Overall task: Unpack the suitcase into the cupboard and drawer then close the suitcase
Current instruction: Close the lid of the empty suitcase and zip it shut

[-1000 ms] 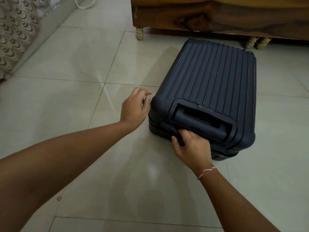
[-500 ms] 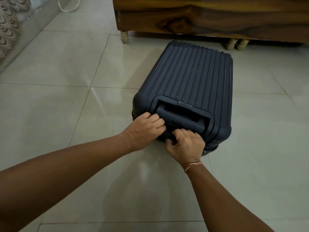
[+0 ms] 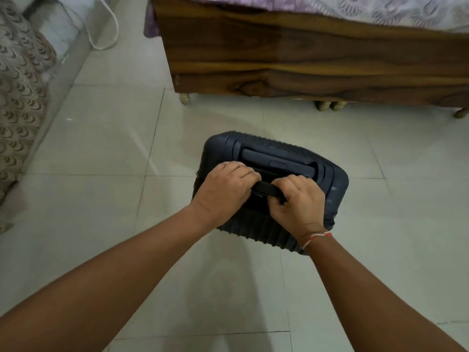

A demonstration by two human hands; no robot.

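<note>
A dark blue ribbed hard-shell suitcase [image 3: 284,158] stands upright on the tiled floor, shut, its top end facing me with the recessed pull handle across it. My left hand [image 3: 225,189] and my right hand [image 3: 297,201] both grip the black carry handle [image 3: 265,188] on that top end, fingers curled round it, side by side. A red and white thread sits on my right wrist. The suitcase's lower body is mostly hidden behind my hands and forearms.
A wooden bed frame [image 3: 304,62] with a lilac patterned cover [image 3: 355,8] stands just beyond the suitcase on small turned feet. A patterned fabric surface [image 3: 20,97] runs along the left edge. A white cord [image 3: 111,34] loops at the top left. Pale floor tiles [image 3: 88,174] surround the suitcase.
The suitcase has gone from lying flat to standing upright. My left hand came in from the side and took the carry handle beside my right hand. My view lifted toward the bed.
</note>
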